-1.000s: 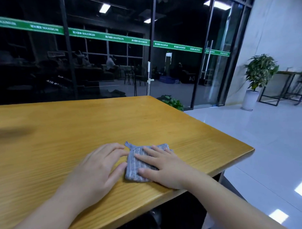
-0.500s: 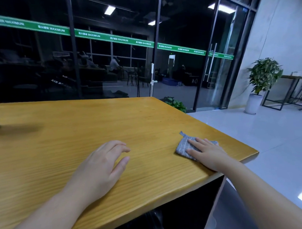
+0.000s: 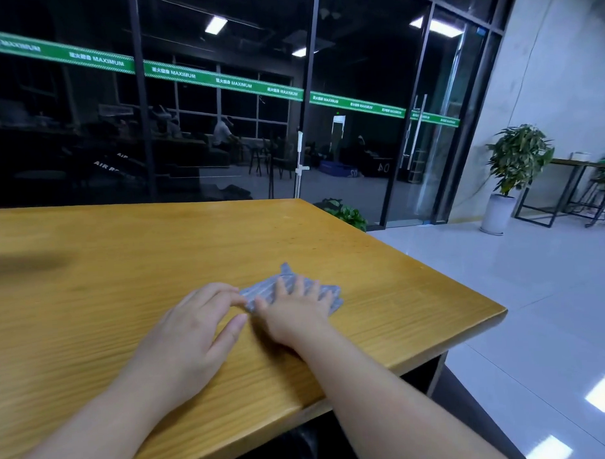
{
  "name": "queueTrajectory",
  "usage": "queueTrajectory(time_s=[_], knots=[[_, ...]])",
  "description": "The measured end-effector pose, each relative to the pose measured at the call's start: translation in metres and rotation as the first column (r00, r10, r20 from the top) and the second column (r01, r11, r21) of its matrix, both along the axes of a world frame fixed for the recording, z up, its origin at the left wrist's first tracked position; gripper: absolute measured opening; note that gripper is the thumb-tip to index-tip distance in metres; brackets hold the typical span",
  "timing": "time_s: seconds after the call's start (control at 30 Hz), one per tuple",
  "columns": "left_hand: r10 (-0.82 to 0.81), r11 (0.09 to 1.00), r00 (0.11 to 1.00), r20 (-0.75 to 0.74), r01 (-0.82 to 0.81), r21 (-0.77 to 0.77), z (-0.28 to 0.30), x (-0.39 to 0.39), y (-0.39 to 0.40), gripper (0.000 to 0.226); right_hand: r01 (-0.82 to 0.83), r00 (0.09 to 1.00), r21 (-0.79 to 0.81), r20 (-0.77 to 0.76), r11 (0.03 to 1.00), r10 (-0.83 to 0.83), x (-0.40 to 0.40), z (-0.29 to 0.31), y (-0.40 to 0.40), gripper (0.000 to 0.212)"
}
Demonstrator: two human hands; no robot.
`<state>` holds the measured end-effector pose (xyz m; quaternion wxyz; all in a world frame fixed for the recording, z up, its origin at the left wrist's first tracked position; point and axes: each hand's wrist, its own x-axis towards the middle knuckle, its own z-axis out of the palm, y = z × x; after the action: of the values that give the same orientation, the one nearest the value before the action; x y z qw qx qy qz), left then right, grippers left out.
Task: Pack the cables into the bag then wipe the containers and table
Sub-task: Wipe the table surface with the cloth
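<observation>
fingers of our right hand (image 3: 294, 315) lie flat on the folded grey cloth (image 3: 325, 293) (yellow wooden table (image 3: 124, 270) beneath); our left hand (image 3: 191, 332) rests flat just beside.

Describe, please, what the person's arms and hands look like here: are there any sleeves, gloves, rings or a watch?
Both forearms are bare up to the frame's edge, with no sleeves in view. The left hand and the right hand wear no gloves, and no ring, watch or bracelet shows on the visible fingers or wrists. The right hand is slightly blurred, so fine details there cannot be told.
</observation>
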<state>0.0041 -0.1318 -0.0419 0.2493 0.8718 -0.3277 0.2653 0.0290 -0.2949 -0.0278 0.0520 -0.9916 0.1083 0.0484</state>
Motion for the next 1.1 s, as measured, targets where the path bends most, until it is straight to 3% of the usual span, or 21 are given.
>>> queueTrajectory(time_s=[0.07, 0.3, 0.5, 0.67, 0.83, 1.0, 1.1], knots=[[0.008, 1.000, 1.000, 0.014, -0.007, -0.024, -0.001, 0.000, 0.000, 0.045, -0.168, 0.986, -0.002, 0.016, 0.986, 0.168, -0.008, -0.002, 0.015, 0.066], [0.114, 0.976, 0.993, -0.006, -0.113, -0.186, 0.015, -0.006, 0.007, 0.049, -0.546, 0.837, 0.032, 0.001, 0.837, 0.546, -0.044, -0.001, 0.055, 0.063], [0.291, 0.891, 0.956, 0.032, -0.259, -0.373, 0.029, -0.023, 0.041, 0.029, -0.739, 0.674, 0.048, 0.058, 0.672, 0.736, -0.060, -0.003, 0.106, 0.061], [0.343, 0.802, 0.938, 0.044, -0.268, -0.534, 0.032, -0.032, 0.056, 0.030, -0.838, 0.536, -0.003, 0.177, 0.545, 0.825, -0.044, -0.006, 0.156, 0.068], [0.390, 0.706, 0.921, -0.025, -0.316, -0.634, 0.029, -0.034, 0.062, 0.026, -0.772, 0.636, 0.127, 0.142, 0.623, 0.759, -0.010, 0.003, 0.170, 0.063], [0.392, 0.734, 0.917, -0.077, -0.362, -0.575, 0.026, -0.029, 0.062, 0.033, -0.674, 0.737, 0.052, -0.007, 0.736, 0.676, 0.029, 0.007, 0.159, 0.063], [0.381, 0.768, 0.922, -0.070, -0.358, -0.531, 0.024, -0.027, 0.061, 0.033, -0.560, 0.828, 0.053, -0.005, 0.827, 0.561, 0.050, 0.003, 0.134, 0.057]])
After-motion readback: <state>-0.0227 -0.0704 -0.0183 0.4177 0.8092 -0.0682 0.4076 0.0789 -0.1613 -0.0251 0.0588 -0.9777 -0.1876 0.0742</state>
